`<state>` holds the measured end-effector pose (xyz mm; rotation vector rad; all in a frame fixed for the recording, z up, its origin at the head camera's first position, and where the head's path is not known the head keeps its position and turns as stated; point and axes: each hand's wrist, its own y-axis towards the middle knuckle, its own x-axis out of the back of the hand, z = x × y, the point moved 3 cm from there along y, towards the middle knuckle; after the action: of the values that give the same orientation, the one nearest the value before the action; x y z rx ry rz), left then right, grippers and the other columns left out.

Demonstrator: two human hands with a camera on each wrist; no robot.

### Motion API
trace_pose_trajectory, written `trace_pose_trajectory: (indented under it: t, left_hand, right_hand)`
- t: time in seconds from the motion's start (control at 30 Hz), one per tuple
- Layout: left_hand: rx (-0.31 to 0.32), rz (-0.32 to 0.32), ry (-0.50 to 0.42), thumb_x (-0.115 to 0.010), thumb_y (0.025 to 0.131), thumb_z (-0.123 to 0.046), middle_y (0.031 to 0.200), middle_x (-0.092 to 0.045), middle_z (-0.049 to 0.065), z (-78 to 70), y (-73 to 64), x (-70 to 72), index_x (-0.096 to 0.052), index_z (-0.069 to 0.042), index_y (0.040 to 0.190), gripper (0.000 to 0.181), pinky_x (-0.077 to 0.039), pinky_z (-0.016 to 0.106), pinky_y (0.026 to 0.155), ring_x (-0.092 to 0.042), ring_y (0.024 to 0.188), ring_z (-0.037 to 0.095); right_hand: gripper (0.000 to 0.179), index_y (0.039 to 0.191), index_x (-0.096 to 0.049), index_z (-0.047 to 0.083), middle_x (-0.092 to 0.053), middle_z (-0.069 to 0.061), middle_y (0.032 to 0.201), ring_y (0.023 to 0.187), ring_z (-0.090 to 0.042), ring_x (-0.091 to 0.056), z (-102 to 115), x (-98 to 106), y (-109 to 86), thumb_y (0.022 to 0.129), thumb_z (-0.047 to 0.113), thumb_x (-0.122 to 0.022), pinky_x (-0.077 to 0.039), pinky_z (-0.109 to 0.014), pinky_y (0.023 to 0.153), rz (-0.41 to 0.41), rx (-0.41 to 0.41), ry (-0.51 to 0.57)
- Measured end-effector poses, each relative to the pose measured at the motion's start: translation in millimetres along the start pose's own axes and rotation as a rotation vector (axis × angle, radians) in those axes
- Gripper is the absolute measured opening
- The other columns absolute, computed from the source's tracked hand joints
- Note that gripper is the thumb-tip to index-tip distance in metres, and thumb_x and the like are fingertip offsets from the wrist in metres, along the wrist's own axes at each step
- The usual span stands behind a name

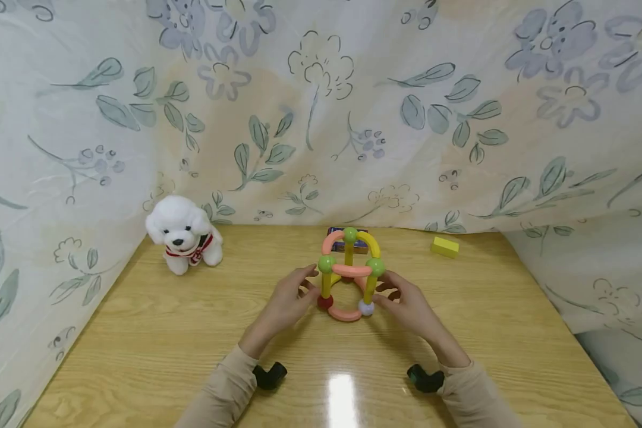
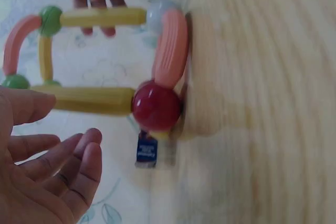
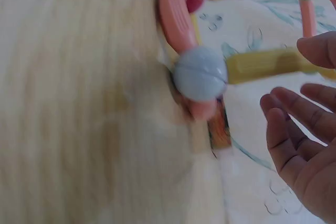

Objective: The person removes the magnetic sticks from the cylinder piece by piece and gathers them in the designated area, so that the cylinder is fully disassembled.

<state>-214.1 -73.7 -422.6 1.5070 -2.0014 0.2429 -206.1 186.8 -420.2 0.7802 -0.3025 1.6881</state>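
Observation:
On the table stands an upright frame of magnetic rods and balls (image 1: 351, 270), with curved pink and yellow pieces and straight yellow rods. Green balls join its top; a red ball (image 2: 156, 105) and a pale lilac ball (image 3: 200, 73) sit at the lower front corners. My left hand (image 1: 293, 297) is at the left side, its thumb (image 2: 31, 103) overlapping a yellow rod in the left wrist view while the other fingers spread loosely. Opposite it, my right hand (image 1: 408, 302) has its thumb (image 3: 320, 51) against a yellow rod's upper end, fingers apart and relaxed.
Behind the frame lies a small dark blue box (image 1: 333, 242), partly hidden. A yellow block (image 1: 445, 247) sits at the back right, and a white plush dog (image 1: 178, 229) at the back left. Floral cloth (image 1: 321, 166) hangs along the table's back and sides.

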Motion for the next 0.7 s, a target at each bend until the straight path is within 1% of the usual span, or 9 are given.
trace_pose_trajectory:
  t: [0.07,0.17,0.27,0.37,0.47,0.57,0.6,0.63,0.7]
  left_hand:
    - [-0.020,-0.011,-0.002,-0.061,0.095,-0.008,0.125,-0.063,0.016,-3.5,-0.1,-4.0,-0.050,0.000,0.139,0.046,-0.053,0.024,0.076,-0.064,0.098,0.020]
    - [-0.040,-0.016,0.017,-0.062,0.094,-0.008,0.116,-0.067,0.011,-7.1,-1.3,-6.9,-0.060,-0.003,0.128,0.034,-0.051,0.021,0.074,-0.064,0.094,0.017]
    - [-0.064,0.000,0.017,-0.063,0.093,-0.009,0.107,-0.069,0.007,-9.7,-1.9,-7.1,-0.066,-0.005,0.117,0.024,-0.051,0.022,0.073,-0.063,0.090,0.014]
    - [-0.093,0.027,0.011,-0.066,0.092,-0.009,0.099,-0.070,0.004,-12.4,-1.9,-5.6,-0.068,-0.007,0.107,0.015,-0.051,0.022,0.073,-0.063,0.086,0.013]
    - [-0.099,0.066,0.007,-0.067,0.091,-0.011,0.093,-0.070,0.001,-14.7,-1.5,-4.0,-0.068,-0.009,0.101,0.010,-0.051,0.023,0.073,-0.063,0.084,0.012]
    - [-0.094,0.092,0.029,-0.067,0.092,-0.014,0.096,-0.070,0.000,-16.5,-3.6,-0.9,-0.068,-0.011,0.103,0.012,-0.050,0.023,0.075,-0.063,0.086,0.010]
    - [-0.106,0.076,0.053,-0.067,0.092,-0.014,0.097,-0.069,0.000,-17.9,-5.3,1.8,-0.067,-0.012,0.104,0.013,-0.050,0.023,0.075,-0.062,0.086,0.010]
    - [-0.126,0.043,0.080,-0.068,0.091,-0.013,0.097,-0.069,0.000,-20.3,-7.6,5.5,-0.067,-0.012,0.104,0.013,-0.050,0.025,0.074,-0.062,0.086,0.010]
    - [-0.208,-0.070,0.156,-0.068,0.089,-0.009,0.096,-0.068,0.001,-28.6,-13.0,15.3,-0.066,-0.011,0.102,0.014,-0.050,0.027,0.073,-0.061,0.085,0.012]
  right_hand:
    - [0.029,0.120,-0.062,0.011,-0.068,-0.006,0.113,0.103,-0.022,-0.063,3,-4,-1.0,0.092,0.016,-0.068,-0.053,-0.030,0.081,0.008,-0.008,0.016]
    - [0.017,0.108,-0.065,0.012,-0.069,-0.004,0.104,0.097,-0.019,-0.063,5,-5,-3.8,0.092,0.015,-0.068,-0.052,-0.026,0.077,0.008,-0.015,0.008]
    - [0.015,0.105,-0.066,0.011,-0.070,-0.003,0.099,0.093,-0.016,-0.063,8,-2,-6.2,0.091,0.015,-0.069,-0.052,-0.025,0.076,0.030,-0.019,-0.001]
    - [0.017,0.105,-0.067,0.011,-0.071,-0.002,0.096,0.089,-0.014,-0.064,12,3,-6.9,0.089,0.015,-0.071,-0.052,-0.025,0.074,0.076,-0.018,-0.005]
    - [0.018,0.105,-0.068,0.011,-0.071,-0.001,0.094,0.087,-0.013,-0.065,15,9,-7.0,0.088,0.017,-0.072,-0.052,-0.024,0.072,0.121,-0.019,-0.008]
    - [0.024,0.111,-0.067,0.012,-0.071,-0.001,0.096,0.087,-0.013,-0.063,16,13,-7.8,0.088,0.019,-0.072,-0.052,-0.025,0.071,0.148,-0.035,-0.013]
    - [0.027,0.113,-0.066,0.012,-0.070,-0.002,0.098,0.088,-0.013,-0.063,16,15,-8.8,0.088,0.019,-0.072,-0.052,-0.025,0.072,0.141,-0.029,-0.023]
    - [0.031,0.117,-0.065,0.012,-0.070,-0.002,0.100,0.087,-0.012,-0.063,17,18,-10.3,0.088,0.019,-0.072,-0.052,-0.025,0.072,0.120,-0.026,-0.038]
    - [0.035,0.121,-0.063,0.013,-0.070,-0.002,0.102,0.085,-0.008,-0.062,18,25,-15.3,0.087,0.016,-0.072,-0.051,-0.024,0.072,0.038,-0.004,-0.063]
